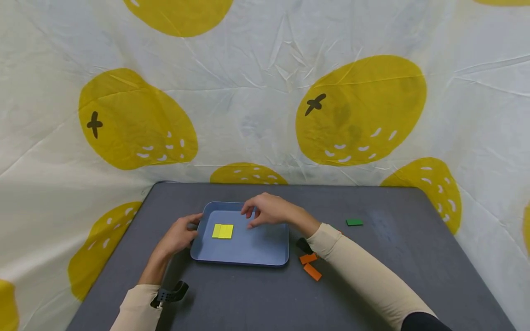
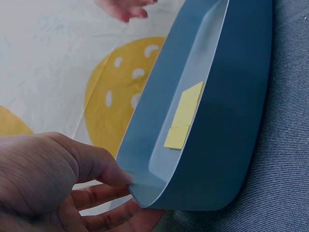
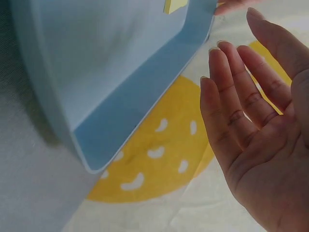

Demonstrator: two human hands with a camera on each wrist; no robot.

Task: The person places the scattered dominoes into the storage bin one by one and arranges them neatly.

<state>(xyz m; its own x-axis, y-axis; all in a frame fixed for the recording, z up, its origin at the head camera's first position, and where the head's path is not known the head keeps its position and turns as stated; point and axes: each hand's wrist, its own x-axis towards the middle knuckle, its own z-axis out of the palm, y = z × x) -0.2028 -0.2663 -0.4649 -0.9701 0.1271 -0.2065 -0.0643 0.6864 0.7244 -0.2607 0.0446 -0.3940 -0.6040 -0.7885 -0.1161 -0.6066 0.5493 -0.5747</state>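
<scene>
A shallow blue tray (image 1: 248,255) lies on the table with yellow rectangular tiles (image 1: 223,231) placed side by side in its left half. At the tray's left end, my left hand (image 1: 179,236) grips the edge; the left wrist view has the thumb (image 2: 113,171) at the rim and the other fingers along the outer wall. My right hand (image 1: 267,209) hovers over the tray's back right part, fingers loosely bent. Nothing is in its palm (image 3: 270,159) in the right wrist view.
Orange tiles (image 1: 312,271) lie on the grey table (image 1: 248,299) right of the tray, partly under my right forearm. Farther right is a green tile (image 1: 354,222). Behind the table hangs a white cloth (image 1: 248,119) with large yellow fruit shapes.
</scene>
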